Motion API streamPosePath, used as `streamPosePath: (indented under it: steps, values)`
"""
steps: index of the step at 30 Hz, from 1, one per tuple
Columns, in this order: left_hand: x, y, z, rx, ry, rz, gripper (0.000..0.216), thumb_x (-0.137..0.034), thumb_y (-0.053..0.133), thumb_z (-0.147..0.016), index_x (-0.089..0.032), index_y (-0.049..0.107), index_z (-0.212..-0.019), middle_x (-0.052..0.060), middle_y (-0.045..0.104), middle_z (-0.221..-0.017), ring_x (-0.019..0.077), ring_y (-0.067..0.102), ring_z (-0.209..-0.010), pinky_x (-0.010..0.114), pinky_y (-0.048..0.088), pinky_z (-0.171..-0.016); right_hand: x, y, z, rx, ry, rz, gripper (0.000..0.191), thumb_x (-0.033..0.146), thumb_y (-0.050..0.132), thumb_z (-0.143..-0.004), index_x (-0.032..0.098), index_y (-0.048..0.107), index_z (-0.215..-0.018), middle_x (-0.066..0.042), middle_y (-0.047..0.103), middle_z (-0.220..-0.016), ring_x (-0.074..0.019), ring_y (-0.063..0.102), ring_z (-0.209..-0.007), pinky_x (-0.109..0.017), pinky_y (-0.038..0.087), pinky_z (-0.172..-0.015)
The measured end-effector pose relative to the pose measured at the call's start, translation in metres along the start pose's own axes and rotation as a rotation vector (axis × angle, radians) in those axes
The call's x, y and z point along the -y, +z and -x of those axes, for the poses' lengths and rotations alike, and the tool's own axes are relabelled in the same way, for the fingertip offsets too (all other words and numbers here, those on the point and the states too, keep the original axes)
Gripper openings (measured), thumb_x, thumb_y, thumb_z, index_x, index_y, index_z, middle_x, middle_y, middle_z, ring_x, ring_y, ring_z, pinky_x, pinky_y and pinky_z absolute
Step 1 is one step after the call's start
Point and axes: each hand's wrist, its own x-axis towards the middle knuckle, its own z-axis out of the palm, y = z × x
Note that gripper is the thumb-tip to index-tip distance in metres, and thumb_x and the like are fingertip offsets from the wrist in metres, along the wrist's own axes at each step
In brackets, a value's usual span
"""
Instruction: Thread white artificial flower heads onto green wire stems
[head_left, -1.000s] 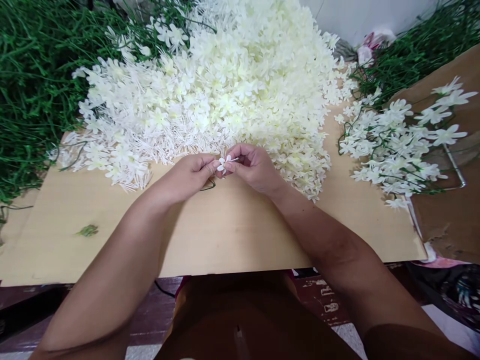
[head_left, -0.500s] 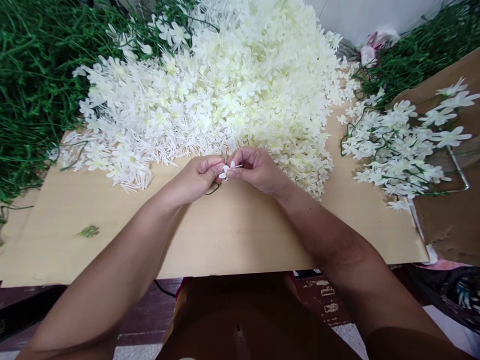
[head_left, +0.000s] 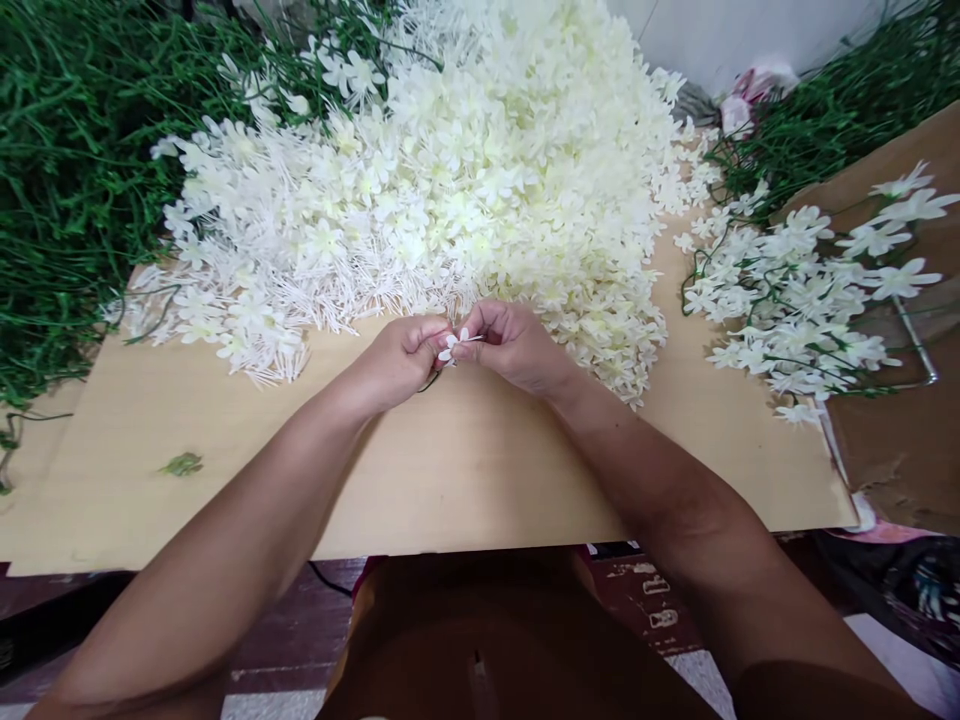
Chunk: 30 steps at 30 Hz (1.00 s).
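My left hand (head_left: 401, 358) and my right hand (head_left: 517, 345) meet fingertip to fingertip over a pale wooden board (head_left: 450, 470). Between them they pinch one small white artificial flower (head_left: 452, 345). A thin green stem (head_left: 429, 381) curls out under my left hand, which is closed around it. Just beyond my hands lies a large heap of loose white flowers (head_left: 450, 180).
Piles of green stems lie at the left (head_left: 67, 190) and the back right (head_left: 840, 100). Finished sprays of white flowers on green stems (head_left: 795, 290) rest at the right, partly on brown cardboard (head_left: 907, 440). A green scrap (head_left: 181, 464) lies on the board's left.
My hands have stayed together on the flower, with only small finger shifts. The view has drifted slightly.
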Motion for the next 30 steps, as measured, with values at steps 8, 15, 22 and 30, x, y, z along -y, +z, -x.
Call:
streamPosePath:
  steps: [8, 15, 22, 30]
  values:
    - [0.001, -0.002, -0.001, -0.011, -0.053, 0.063, 0.045, -0.051, 0.068, -0.077, -0.02, 0.042, -0.058, -0.006, 0.036, -0.05, 0.0049, 0.028, -0.043, 0.02, 0.022, -0.041, 0.003, 0.004, 0.0, -0.04, 0.025, -0.133, 0.049, 0.038, 0.096, -0.049, 0.018, 0.055, -0.069, 0.004, 0.066, -0.065, -0.0105, 0.065, -0.064, -0.024, 0.053, -0.065]
    - [-0.003, -0.005, -0.003, -0.01, -0.052, 0.089, 0.054, -0.066, 0.073, -0.072, -0.017, 0.053, -0.062, -0.004, 0.043, -0.054, 0.0066, 0.035, -0.047, 0.021, 0.026, -0.044, 0.007, -0.004, 0.002, 0.037, 0.075, -0.337, 0.044, 0.04, 0.094, -0.057, 0.018, 0.061, -0.076, 0.004, 0.07, -0.064, -0.0077, 0.067, -0.062, -0.023, 0.059, -0.071]
    - [-0.006, -0.03, 0.004, -0.125, 0.058, 0.091, 0.057, -0.066, 0.081, -0.066, -0.015, 0.071, -0.091, 0.003, 0.066, -0.073, 0.0112, 0.056, -0.064, 0.023, 0.047, -0.062, 0.006, -0.01, 0.001, -0.096, 0.054, -0.498, 0.046, 0.035, 0.095, -0.057, 0.019, 0.057, -0.078, 0.007, 0.068, -0.064, -0.0071, 0.068, -0.062, -0.022, 0.061, -0.069]
    - [-0.001, -0.041, 0.005, -0.335, 0.19, 0.122, 0.043, -0.058, 0.085, -0.064, -0.017, 0.074, -0.076, 0.001, 0.062, -0.062, 0.0098, 0.049, -0.056, 0.024, 0.043, -0.057, 0.011, -0.007, 0.003, -0.139, 0.014, -0.455, 0.05, 0.038, 0.094, -0.055, 0.02, 0.055, -0.08, 0.009, 0.067, -0.068, -0.0077, 0.069, -0.065, -0.026, 0.062, -0.074]
